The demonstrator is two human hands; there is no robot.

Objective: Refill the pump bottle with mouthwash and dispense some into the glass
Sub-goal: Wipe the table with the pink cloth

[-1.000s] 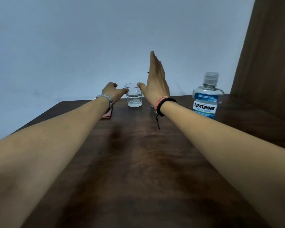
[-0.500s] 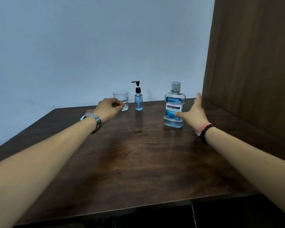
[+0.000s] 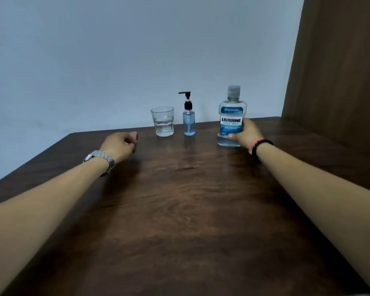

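Two hands showing: right hand [image 3: 247, 134] wrapping mouthwash [image 3: 232, 116], right of centre; left hand [image 3: 120, 144] resting loosely curled, empty; glass [image 3: 162, 121], pump bottle [image 3: 188, 116] standing between.

wall [image 3: 115, 60]: pale blue | table [image 3: 179, 210]: dark wood | panel [image 3: 340, 71]: brown

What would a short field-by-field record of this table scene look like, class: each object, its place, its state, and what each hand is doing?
glass: far side of table, upright, a little clear liquid inside
pump bottle: right of glass, upright, pump on, blue liquid
mouthwash bottle: right of pump bottle, standing, cap on
right hand: gripping mouthwash bottle's lower part
left hand: loosely curled, holding nothing, left of glass
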